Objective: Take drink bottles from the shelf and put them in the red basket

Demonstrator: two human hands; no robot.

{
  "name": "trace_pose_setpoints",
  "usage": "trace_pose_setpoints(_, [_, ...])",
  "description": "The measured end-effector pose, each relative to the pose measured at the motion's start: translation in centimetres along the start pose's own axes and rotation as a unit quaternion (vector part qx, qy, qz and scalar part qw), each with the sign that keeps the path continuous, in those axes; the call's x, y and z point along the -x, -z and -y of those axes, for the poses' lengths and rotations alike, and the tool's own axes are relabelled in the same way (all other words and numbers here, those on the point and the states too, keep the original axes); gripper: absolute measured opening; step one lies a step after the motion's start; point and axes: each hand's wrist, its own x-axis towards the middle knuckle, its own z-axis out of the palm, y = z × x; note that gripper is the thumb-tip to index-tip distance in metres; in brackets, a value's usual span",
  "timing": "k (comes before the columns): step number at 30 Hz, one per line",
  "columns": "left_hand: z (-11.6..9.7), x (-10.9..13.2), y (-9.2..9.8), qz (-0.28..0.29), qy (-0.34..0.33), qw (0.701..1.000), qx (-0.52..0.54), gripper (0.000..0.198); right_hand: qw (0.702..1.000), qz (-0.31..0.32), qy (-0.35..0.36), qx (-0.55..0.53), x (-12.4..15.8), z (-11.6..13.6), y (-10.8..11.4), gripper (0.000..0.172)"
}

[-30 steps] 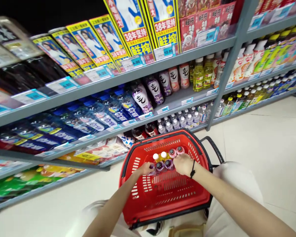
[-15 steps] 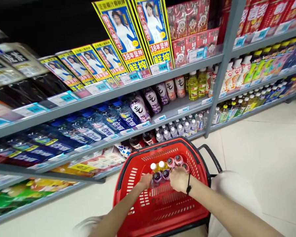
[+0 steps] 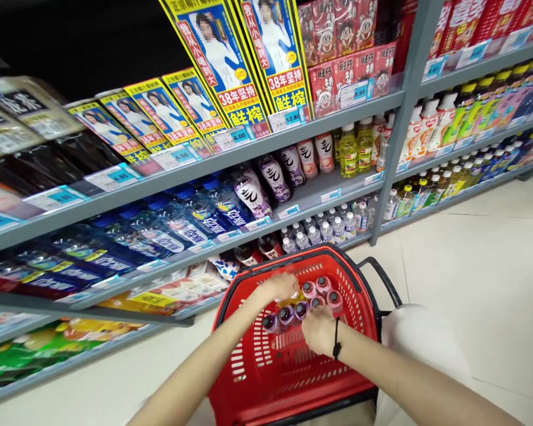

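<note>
Since a moment ago my left hand (image 3: 281,288) has lifted onto the yellow bottle caps, fingers curled over them; my right hand (image 3: 318,329) loosely cups the purple-capped bottles (image 3: 288,315), clustered by the red basket (image 3: 359,355)'s far rim, with the near floor bare.

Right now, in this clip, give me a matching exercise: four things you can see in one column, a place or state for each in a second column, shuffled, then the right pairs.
Things
1. left hand
2. right hand
3. red basket
4. purple-label bottles

Places or states
A. lined up on the middle shelf
B. on the floor before the shelves, holding bottles
C. over the yellow-capped bottles at the far side of the basket
D. on the near bottles, black band at the wrist

Pairs: 1-C, 2-D, 3-B, 4-A
</note>
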Motion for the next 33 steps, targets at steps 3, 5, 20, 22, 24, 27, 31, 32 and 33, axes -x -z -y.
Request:
trace_pose_setpoints(3, [-1.6,-1.0,6.6,-0.163,-0.015,0.987,-0.002,0.027,1.0,0.01,0.008,0.0,-0.2,0.4,-0.3,0.033])
trace_pose_setpoints(5, [-2.7,-1.7,11.0,-0.284,-0.012,0.959,-0.01,0.037,1.0,0.009,0.004,0.002,-0.4,0.5,-0.5,0.033])
trace_pose_setpoints(20, [2.0,-3.3,18.3,-0.629,0.12,0.754,-0.143,0.067,1.0,-0.01,0.004,0.006,-0.8,0.4,-0.3,0.036])
trace_pose_setpoints(22, [2.8,-2.6,17.8,-0.67,0.093,0.729,-0.1,0.077,1.0,-0.001,0.003,0.004,-0.7,0.5,-0.3,0.035])
trace_pose_setpoints(24, [3.3,-2.1,17.5,-0.697,0.089,0.71,-0.049,0.091,1.0,0.01,0.005,-0.001,-0.6,0.4,-0.1,0.033])
trace_pose_setpoints(27, [3.4,-1.5,17.1,-0.663,0.066,0.745,-0.041,0.089,1.0,0.012,0.009,-0.017,-0.3,0.1,0.1,0.027])
trace_pose_setpoints(31, [3.4,-1.0,15.8,-0.599,-0.059,0.794,-0.086,0.071,0.998,-0.011,-0.007,-0.064,0.5,-0.8,0.3,0.019])
trace_pose_setpoints(32, [3.4,-0.8,15.3,-0.596,-0.092,0.792,-0.091,0.066,0.996,-0.024,-0.01,-0.087,0.8,-1.1,0.4,0.017])
trace_pose_setpoints(33, [3.3,-0.4,14.9,-0.604,-0.123,0.782,-0.094,0.061,0.992,-0.043,-0.008,-0.115,1.0,-1.3,0.6,0.013])
